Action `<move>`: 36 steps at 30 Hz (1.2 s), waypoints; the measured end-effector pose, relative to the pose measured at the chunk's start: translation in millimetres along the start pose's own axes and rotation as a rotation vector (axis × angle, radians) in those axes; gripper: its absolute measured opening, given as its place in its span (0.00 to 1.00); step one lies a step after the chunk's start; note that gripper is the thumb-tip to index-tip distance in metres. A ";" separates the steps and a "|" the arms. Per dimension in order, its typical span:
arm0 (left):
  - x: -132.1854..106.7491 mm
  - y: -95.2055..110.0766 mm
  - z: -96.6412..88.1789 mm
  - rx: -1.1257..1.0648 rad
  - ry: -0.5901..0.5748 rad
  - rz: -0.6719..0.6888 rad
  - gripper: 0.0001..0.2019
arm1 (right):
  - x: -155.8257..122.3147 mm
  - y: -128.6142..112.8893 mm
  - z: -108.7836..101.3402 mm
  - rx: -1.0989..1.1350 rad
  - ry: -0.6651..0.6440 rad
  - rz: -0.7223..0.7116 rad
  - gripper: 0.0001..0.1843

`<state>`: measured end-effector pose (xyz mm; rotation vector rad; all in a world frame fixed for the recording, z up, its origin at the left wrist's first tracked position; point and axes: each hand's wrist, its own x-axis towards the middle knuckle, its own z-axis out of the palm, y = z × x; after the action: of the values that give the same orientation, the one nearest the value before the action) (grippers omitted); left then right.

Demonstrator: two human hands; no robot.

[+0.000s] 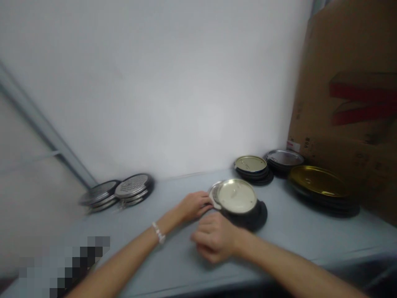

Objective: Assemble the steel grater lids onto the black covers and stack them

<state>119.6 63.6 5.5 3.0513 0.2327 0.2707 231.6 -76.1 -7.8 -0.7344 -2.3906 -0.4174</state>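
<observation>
My left hand (197,205), with a white beaded bracelet on its wrist, has its fingers closed at the left edge of a silvery round plate (214,198). That plate lies partly behind a cream-coloured round metal lid (237,196), which rests on dark round pieces (259,217). Nearer to me, my right hand (214,238) hovers over the table with its fingers curled in. Whatever it may hold is hidden. Motion blur softens both hands.
Two stacks of patterned silvery discs (132,186) stand at the left. At the back right are a cream-lidded stack (250,164), a silvery-lidded stack (285,157) and a gold-lidded stack (319,181). A large cardboard box (347,157) rises behind them on the grey table (173,265), against a white wall.
</observation>
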 end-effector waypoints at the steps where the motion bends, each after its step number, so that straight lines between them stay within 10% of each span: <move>1: -7.2 -2.8 -0.3 -0.006 0.014 -0.031 0.10 | 0.0 1.5 -2.3 -0.005 0.028 0.027 0.04; 15: -64.0 -23.0 -23.4 -0.159 0.054 -0.343 0.07 | -18.4 23.5 -19.5 -0.043 -0.192 0.409 0.07; 21: -98.3 -41.7 -28.2 -0.151 0.067 -0.403 0.14 | -51.4 47.6 -36.6 -0.049 -0.089 0.641 0.09; 36: -48.8 -46.0 -20.4 0.235 0.062 -0.873 0.24 | -31.5 60.5 -33.2 -0.129 -0.336 0.573 0.06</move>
<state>61.7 102.5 13.4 2.7908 1.6110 0.2780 303.4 -55.4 5.4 -1.5957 -2.3158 -0.2169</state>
